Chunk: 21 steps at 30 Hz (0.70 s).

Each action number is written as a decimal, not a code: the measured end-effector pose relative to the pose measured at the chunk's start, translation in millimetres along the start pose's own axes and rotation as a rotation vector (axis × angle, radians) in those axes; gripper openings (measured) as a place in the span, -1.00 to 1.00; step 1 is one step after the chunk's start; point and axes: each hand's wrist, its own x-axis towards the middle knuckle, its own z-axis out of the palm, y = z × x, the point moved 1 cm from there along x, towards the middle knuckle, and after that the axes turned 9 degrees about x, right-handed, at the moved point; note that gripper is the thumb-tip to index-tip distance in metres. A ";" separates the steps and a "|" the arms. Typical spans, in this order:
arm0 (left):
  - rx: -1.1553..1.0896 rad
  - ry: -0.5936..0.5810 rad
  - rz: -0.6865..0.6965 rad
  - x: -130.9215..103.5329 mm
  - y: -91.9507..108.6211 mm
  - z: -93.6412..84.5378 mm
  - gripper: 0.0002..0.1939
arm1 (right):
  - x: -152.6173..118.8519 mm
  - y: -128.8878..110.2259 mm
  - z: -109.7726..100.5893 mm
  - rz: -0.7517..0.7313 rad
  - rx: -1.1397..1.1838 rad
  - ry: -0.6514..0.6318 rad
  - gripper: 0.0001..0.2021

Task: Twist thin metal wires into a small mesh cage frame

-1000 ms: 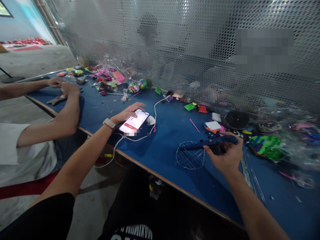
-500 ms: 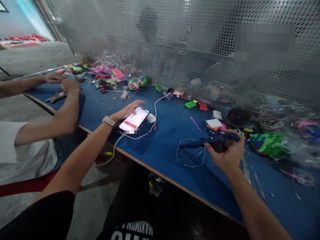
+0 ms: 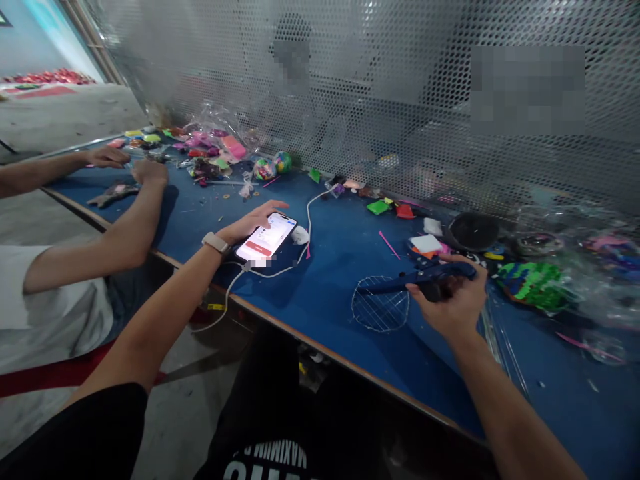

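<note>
My left hand (image 3: 249, 225) lies at the upper left side of a lit phone (image 3: 264, 241), its fingers stretched out, one over the screen. A white cable (image 3: 231, 293) runs to the phone's lower end. On the right, my right hand (image 3: 459, 308) grips a dark blue long-nosed tool (image 3: 434, 273), with thumb and fingers closed around its body. The narrow front of that tool points left across a rounded wire mesh frame (image 3: 381, 315). Whether the tool touches the mesh, I cannot tell. My palm partly hides the tool's rear.
A co-worker's hands (image 3: 150, 172) are at the table's left end, near a grey piece (image 3: 114, 195). Along the perforated metal wall (image 3: 350, 80) lie colourful packets, plastic bags and a black bowl (image 3: 473, 233). The blue table's front edge (image 3: 320, 359) runs before my legs.
The co-worker's hands have moved apart, one shifting slightly right, away from the grey piece. My own hands, the phone and the blue tool stay nearly the same; the view shifts slightly.
</note>
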 end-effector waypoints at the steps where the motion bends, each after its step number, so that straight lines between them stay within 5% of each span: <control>1: 0.000 0.006 0.006 0.0 -0.1 0.0 -0.10 | -0.2 0.2 -0.1 0.002 -0.004 -0.004 -0.23; 13: -0.067 0.032 0.025 0.5 5.7 1.0 -0.18 | 0.4 -4.0 -0.1 0.004 -0.025 -0.041 -0.26; 21: 0.011 0.287 -0.156 -45.1 27.9 -3.7 -0.31 | -1.8 -3.1 -0.5 0.035 -0.003 -0.074 -0.21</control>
